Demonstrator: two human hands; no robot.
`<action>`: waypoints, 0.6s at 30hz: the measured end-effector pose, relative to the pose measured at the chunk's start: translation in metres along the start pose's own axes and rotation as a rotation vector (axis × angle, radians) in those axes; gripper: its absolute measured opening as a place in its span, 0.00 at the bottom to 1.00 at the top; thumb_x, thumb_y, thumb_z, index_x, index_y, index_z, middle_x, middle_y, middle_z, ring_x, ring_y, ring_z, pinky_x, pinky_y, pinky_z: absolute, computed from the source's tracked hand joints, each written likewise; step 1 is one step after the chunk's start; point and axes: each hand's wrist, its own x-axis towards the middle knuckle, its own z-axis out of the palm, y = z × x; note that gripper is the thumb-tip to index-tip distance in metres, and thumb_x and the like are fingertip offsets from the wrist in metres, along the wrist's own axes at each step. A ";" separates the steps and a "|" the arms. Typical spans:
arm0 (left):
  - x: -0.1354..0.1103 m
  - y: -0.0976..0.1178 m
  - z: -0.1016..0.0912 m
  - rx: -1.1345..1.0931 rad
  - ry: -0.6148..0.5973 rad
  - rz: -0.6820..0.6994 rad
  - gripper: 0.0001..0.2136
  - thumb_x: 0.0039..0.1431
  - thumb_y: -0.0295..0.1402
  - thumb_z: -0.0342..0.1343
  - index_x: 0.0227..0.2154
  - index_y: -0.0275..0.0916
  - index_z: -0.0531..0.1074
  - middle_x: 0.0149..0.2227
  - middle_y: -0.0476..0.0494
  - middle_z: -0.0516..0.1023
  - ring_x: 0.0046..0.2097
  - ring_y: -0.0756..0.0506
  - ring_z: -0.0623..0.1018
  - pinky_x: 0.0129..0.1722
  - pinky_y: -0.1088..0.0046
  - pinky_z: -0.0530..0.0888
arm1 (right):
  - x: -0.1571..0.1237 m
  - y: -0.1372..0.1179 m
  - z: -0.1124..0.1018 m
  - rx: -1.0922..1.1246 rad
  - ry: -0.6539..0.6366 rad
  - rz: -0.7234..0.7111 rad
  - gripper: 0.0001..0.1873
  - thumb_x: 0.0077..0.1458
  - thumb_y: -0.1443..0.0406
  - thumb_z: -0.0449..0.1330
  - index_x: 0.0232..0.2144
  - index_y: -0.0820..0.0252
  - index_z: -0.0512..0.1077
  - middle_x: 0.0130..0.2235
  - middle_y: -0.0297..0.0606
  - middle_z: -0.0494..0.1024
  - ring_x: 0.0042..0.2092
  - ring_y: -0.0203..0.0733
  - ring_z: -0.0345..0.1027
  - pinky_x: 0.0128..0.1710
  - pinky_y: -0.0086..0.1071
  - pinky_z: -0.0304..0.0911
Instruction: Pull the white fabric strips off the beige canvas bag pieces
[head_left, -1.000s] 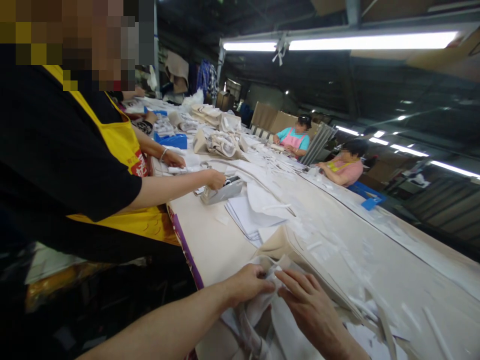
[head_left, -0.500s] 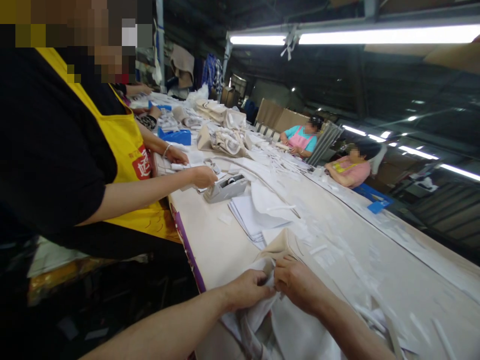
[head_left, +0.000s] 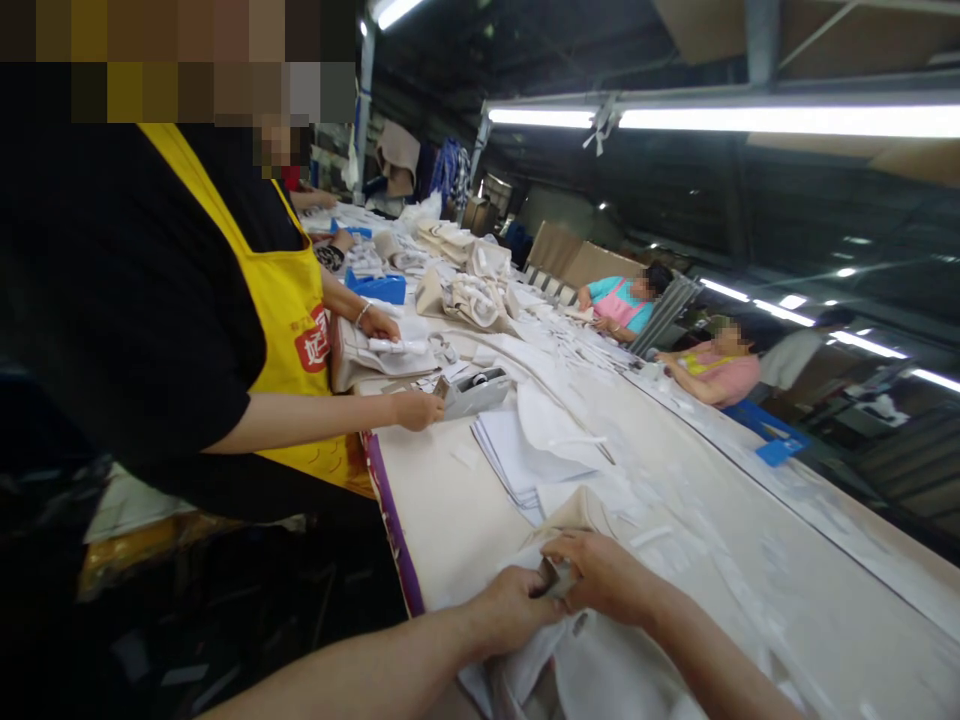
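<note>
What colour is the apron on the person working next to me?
The apron is yellow with a red logo patch; the head view shows it best.

Quick count on this counter (head_left: 431, 510): one tape dispenser (head_left: 472, 392), one stack of white paper sheets (head_left: 517, 455) and two blue trays (head_left: 375, 288), both toward the far end of the near edge. Three co-workers are in clear view: one in a yellow apron (head_left: 285, 330) along the near edge, and two past the far edge, one in a pink apron (head_left: 622, 305) and one in a pink shirt (head_left: 720, 378). Two hands, left hand (head_left: 517, 605) and right hand (head_left: 604, 575), share one piece of cream fabric (head_left: 577, 675).
</note>
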 end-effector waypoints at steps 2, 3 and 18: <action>0.000 0.000 0.001 0.007 0.020 0.003 0.20 0.45 0.49 0.58 0.31 0.34 0.75 0.28 0.49 0.74 0.32 0.47 0.69 0.34 0.73 0.66 | 0.001 -0.002 -0.002 0.023 -0.046 0.012 0.19 0.31 0.72 0.62 0.32 0.57 0.72 0.35 0.31 0.73 0.34 0.36 0.64 0.29 0.25 0.52; 0.000 0.001 0.001 0.020 0.030 0.004 0.19 0.46 0.48 0.58 0.30 0.34 0.75 0.28 0.49 0.74 0.32 0.47 0.69 0.34 0.73 0.66 | 0.001 -0.003 -0.003 0.035 -0.061 0.028 0.22 0.31 0.73 0.62 0.35 0.56 0.72 0.36 0.31 0.74 0.32 0.35 0.64 0.28 0.25 0.53; -0.001 0.001 0.011 0.226 0.110 0.025 0.17 0.50 0.45 0.53 0.30 0.35 0.77 0.27 0.49 0.75 0.31 0.46 0.71 0.30 0.75 0.65 | -0.019 -0.001 0.019 0.113 0.180 -0.037 0.10 0.42 0.76 0.56 0.23 0.57 0.72 0.31 0.29 0.72 0.37 0.34 0.64 0.38 0.26 0.55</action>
